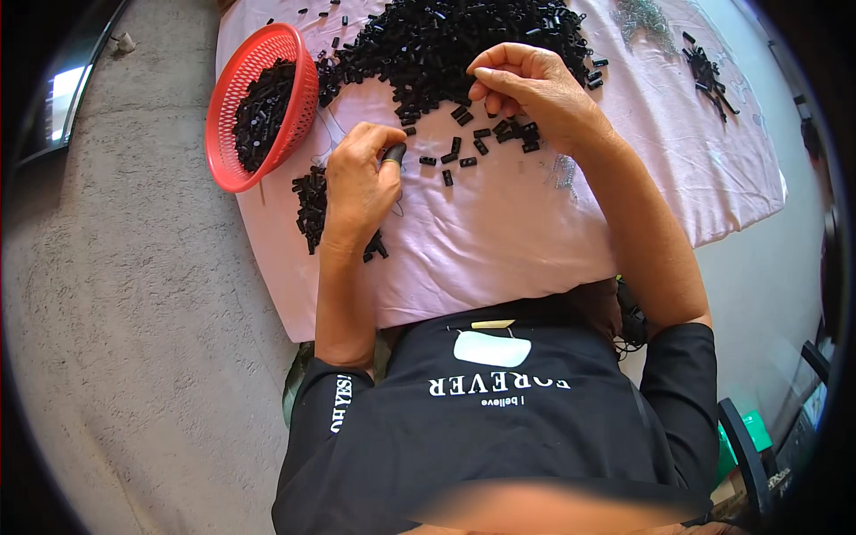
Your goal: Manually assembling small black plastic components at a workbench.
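My left hand (361, 183) is closed over the cloth-covered table, thumb and forefinger brought together. A black sleeve covers its thumb tip (393, 154). Whatever those fingers hold is too small to make out. My right hand (539, 94) hovers at the near edge of a big heap of small black plastic pieces (446, 40). Its thumb and forefinger are pinched, and anything between them cannot be told. Between the hands lie several loose black rectangular pieces (468, 162). Beside and partly behind my left hand is a smaller pile of black pieces (310, 209).
A red perforated plastic basket (305, 98), tilted, contains more black pieces at the left. Thin silvery bits (644, 22) lie far right, with a smaller patch (562, 171) below my right wrist. Slender dark pieces (706, 78) sit near the right edge of the pink cloth (499, 241).
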Action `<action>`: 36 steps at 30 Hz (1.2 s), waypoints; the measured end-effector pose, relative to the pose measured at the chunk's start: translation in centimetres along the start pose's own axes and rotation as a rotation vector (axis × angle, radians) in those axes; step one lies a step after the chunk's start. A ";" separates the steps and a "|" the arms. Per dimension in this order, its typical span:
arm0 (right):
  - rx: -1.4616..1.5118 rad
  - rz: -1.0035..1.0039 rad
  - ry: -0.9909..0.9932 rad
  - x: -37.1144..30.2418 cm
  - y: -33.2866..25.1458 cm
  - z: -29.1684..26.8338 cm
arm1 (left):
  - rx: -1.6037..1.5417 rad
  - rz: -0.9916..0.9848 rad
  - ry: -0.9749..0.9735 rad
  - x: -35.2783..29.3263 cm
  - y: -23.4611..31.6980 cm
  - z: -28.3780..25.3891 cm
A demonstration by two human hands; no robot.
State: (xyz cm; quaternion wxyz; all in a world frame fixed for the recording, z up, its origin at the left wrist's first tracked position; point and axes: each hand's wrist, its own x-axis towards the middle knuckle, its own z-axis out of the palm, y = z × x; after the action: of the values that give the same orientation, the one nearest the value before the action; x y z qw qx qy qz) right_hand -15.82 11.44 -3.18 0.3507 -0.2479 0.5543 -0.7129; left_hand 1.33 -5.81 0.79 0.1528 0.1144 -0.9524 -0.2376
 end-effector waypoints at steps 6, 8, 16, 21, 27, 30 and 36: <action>-0.062 -0.026 0.010 -0.1 -0.2 0.2 | 0.092 -0.030 0.002 0.9 -1.1 0.8; -0.075 -0.031 0.012 -0.2 -0.4 0.4 | 0.107 -0.037 -0.013 1.0 -1.2 0.9; -0.109 -0.044 0.004 -0.1 0.0 0.5 | 0.124 0.005 -0.062 1.5 -1.7 1.1; -0.118 -0.058 0.002 -0.2 -0.2 0.5 | 0.119 0.024 -0.064 1.6 -1.2 -0.2; -0.150 -0.059 0.004 -0.2 -0.3 0.7 | 0.069 -0.214 -0.162 0.7 -0.5 -0.3; -0.145 -0.046 0.002 -0.1 0.0 0.8 | -0.050 -0.207 -0.143 0.6 -0.7 0.4; -0.155 -0.059 0.017 -0.1 -0.1 0.6 | -0.411 -0.295 -0.051 1.0 -0.1 0.2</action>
State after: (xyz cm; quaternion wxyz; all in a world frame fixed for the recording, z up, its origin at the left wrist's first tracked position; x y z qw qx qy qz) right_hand -15.29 11.16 -2.91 0.3045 -0.2844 0.6033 -0.6800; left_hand 0.36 -6.11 0.84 0.1123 0.2125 -0.8606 -0.4489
